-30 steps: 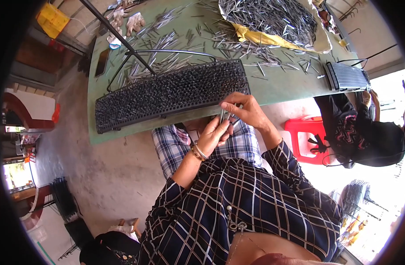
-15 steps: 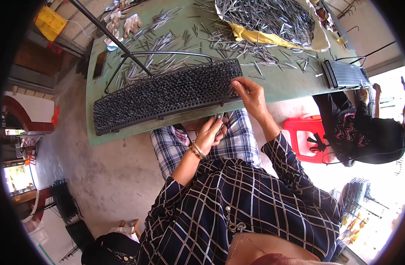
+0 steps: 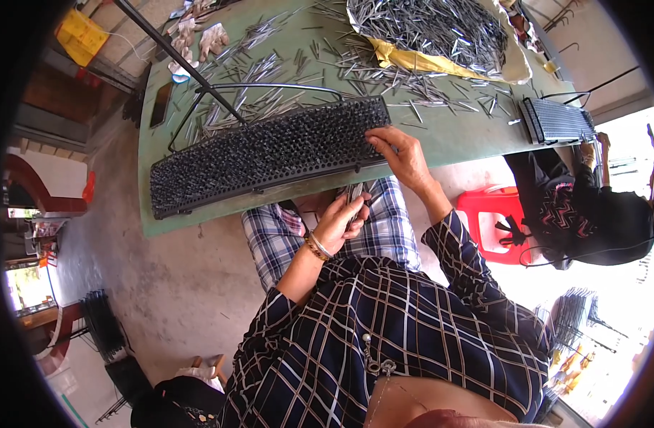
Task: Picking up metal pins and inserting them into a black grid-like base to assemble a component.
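Observation:
A long black rack (image 3: 270, 151), its face a grid of small holes filled with dark thin sticks, stands tilted along the table's near edge. At its right end is my right hand (image 3: 407, 158), thumb and fingertips pinched together against the grid; whatever they hold is too small to make out. Below the table edge, over my lap, my left hand (image 3: 338, 222) is closed around a small bundle of thin grey sticks (image 3: 354, 192). Holes along the rack's lower rim show no sticks.
Loose sticks (image 3: 259, 71) lie scattered over the green table (image 3: 484, 135). A large open sack (image 3: 516, 60) heaped with sticks stands at the back. Work gloves (image 3: 214, 37) lie at the far left. To the right are a red stool (image 3: 477, 228), a person in black and another rack (image 3: 559, 118).
My right hand has shifted slightly left along the rack's right end. The left hand has turned a little, so more of the stick bundle shows above its fingers.

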Demonstrator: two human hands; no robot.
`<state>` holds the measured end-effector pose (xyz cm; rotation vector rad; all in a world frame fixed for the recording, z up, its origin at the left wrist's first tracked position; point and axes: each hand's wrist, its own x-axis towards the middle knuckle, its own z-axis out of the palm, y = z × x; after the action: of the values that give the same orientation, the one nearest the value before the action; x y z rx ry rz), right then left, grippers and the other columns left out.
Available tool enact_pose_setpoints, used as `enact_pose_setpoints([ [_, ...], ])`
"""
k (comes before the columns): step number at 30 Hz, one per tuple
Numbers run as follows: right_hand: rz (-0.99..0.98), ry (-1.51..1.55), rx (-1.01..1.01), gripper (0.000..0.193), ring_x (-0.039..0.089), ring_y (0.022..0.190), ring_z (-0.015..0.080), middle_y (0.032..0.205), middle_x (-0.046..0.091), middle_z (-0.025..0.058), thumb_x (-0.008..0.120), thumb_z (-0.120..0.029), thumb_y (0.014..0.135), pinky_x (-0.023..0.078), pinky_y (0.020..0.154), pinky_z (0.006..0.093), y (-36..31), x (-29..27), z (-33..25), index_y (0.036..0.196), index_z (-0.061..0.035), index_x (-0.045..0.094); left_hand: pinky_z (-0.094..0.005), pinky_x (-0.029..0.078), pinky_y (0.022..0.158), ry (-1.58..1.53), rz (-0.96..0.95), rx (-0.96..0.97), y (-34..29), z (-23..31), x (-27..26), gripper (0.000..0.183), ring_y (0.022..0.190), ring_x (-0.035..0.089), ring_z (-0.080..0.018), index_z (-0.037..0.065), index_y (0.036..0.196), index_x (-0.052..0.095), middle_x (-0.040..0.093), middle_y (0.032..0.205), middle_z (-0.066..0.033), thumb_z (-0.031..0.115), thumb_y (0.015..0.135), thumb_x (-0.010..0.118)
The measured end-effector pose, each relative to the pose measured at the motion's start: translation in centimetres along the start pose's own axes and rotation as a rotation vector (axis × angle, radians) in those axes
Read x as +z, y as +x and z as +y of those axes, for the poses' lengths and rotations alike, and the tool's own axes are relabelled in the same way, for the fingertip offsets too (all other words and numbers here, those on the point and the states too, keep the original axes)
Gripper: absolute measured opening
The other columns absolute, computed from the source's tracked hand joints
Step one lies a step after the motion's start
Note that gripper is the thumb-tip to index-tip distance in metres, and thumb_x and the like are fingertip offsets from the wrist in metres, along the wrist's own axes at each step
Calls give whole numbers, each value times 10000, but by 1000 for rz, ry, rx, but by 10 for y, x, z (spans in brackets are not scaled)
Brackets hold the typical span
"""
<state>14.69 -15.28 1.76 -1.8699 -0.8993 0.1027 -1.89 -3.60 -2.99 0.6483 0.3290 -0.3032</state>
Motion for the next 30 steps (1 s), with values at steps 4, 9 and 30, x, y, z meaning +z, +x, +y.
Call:
enact_pose_setpoints([
  [4,-7,-6,-46,162,600,786,173,863,637,97,572,-82,879,465,695,276,0,0,-1,1007,-4,630,-135,281,442,51,-31,-8,0,-1,-1,249,597,409,-30,44,1158,486,534,850,-34,143,930,492],
  [9,-14,11,-27,159,595,771,173,868,633,99,568,-79,880,465,682,273,0,0,0,1007,-5,628,-141,291,449,28,-58,-10,2,-2,-4,243,610,415,-35,36,1151,487,542,873,-46,110,920,492],
  [30,-67,-330,-316,215,573,924,300,1014,593,115,627,-56,779,466,805,377,-5,5,-1,993,-42,644,-178,337,446,16,-32,-27,0,5,8,264,643,488,-66,36,1151,494,571,844,-62,171,923,490],
])
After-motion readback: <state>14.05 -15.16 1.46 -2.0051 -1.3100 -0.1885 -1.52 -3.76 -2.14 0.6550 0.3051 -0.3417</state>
